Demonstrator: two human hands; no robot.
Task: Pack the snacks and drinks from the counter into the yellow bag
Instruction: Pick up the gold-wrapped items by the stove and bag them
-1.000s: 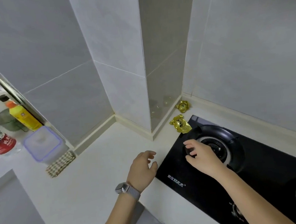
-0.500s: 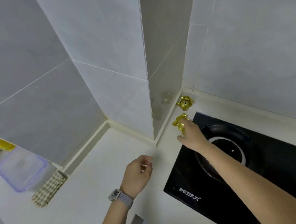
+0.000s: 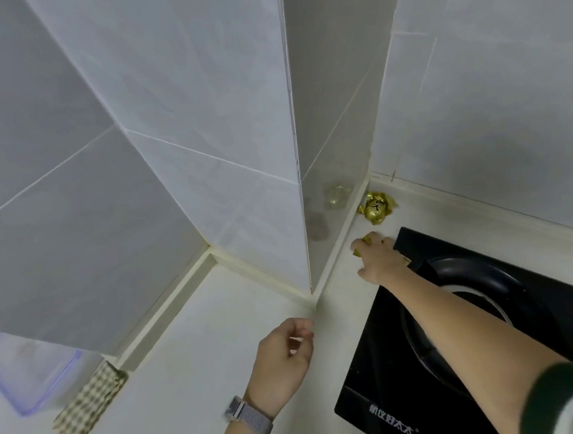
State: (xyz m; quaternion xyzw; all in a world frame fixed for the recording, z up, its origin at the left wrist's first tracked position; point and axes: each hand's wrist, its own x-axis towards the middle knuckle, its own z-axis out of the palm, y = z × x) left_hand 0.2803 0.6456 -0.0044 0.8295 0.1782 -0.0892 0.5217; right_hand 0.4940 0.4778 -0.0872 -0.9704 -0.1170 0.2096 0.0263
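**Right hand closes on a gold snack by the hob**

The right hand curls over one gold-wrapped snack on the tabletop, fingers pinching it beside the black hob. A second gold snack lies in the corner, apart. The left hand hovers loosely curled, holding nothing. The yellow bag is out of view. Crinkly foil could slip from a shallow pinch. White characters on the hob's front are too blurred to read
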